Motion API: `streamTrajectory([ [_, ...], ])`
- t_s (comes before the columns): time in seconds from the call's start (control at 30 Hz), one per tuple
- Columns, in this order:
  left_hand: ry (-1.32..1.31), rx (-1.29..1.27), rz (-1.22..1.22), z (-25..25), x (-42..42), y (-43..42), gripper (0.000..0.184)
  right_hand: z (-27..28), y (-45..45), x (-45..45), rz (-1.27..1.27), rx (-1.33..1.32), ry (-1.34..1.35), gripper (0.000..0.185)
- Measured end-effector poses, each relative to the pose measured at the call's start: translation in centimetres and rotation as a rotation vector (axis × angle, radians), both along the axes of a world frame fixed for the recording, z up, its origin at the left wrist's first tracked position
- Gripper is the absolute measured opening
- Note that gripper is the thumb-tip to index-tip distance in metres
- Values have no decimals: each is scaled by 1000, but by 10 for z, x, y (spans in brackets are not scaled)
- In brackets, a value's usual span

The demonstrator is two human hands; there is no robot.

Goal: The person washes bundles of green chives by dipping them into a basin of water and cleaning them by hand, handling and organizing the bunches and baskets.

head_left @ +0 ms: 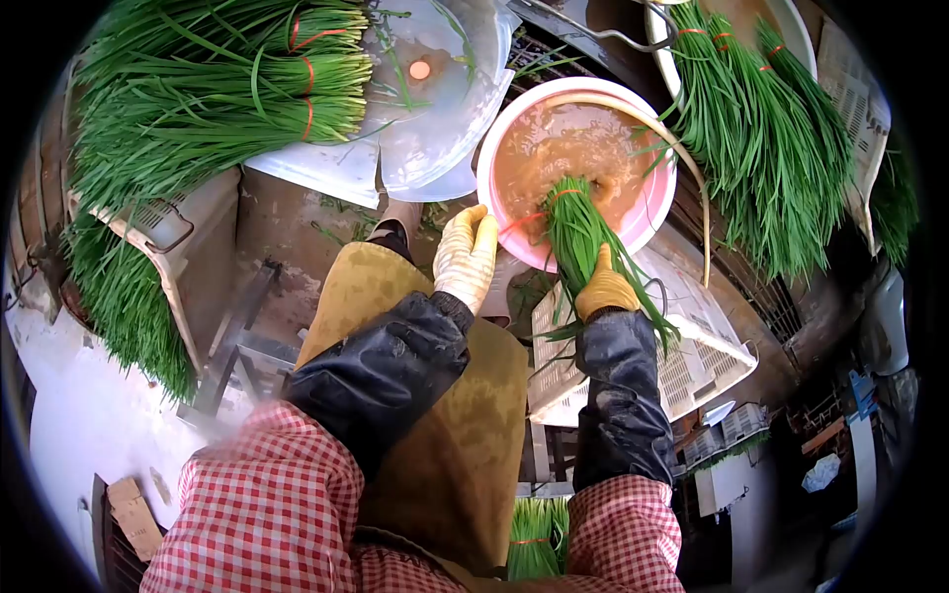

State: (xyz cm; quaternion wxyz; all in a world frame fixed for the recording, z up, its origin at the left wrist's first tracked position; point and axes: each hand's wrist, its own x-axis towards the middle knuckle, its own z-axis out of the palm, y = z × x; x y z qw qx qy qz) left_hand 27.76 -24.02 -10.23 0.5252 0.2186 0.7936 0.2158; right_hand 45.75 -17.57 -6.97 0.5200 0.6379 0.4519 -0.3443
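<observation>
My right hand [605, 287], in a yellow glove, grips a bundle of long green leaves [578, 232] from its right side. The bundle's tied end dips into brown water in a pink basin [491, 163]. My left hand [467, 255], in a pale, stained glove, is at the basin's lower left rim. A red band [522, 221] stretches between its fingertips and the bundle. The fingers are pressed together around the band's end.
Banded green bundles [237, 89] lie on a translucent sheet [425, 128] at the upper left. More bundles [761, 138] hang from a tub at the upper right. A hose [692, 168] curves over the basin. A white crate [692, 366] stands below it.
</observation>
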Motion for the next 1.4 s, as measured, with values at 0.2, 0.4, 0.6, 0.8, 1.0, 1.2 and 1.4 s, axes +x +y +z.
streamTrajectory([
  [0.2, -472, -179, 296, -4, -2, 27, 77, 118, -13, 9, -32, 145, 5, 95],
  [0.4, -1260, -411, 495, 22, 53, 38, 66, 182, -81, -29, 82, 375, 66, 100],
  [0.6, -1266, -589, 523, 18, 57, 40, 45, 236, -116, -40, -401, 42, 599, 77],
  [0.8, -1418, -397, 225, 32, 50, 46, 65, 272, -29, 61, -1489, 630, 773, 62],
  [1.0, -1379, -373, 237, 41, 44, 40, 64, 63, -13, 51, -1478, 1022, 915, 101],
  [1.2, -1429, -461, 548, 27, 35, 42, 48, 88, -117, -22, -1725, 440, 1045, 118],
  [1.4, -1176, -575, 563, 19, 55, 26, 63, 121, -99, -34, -1783, 599, 639, 97],
])
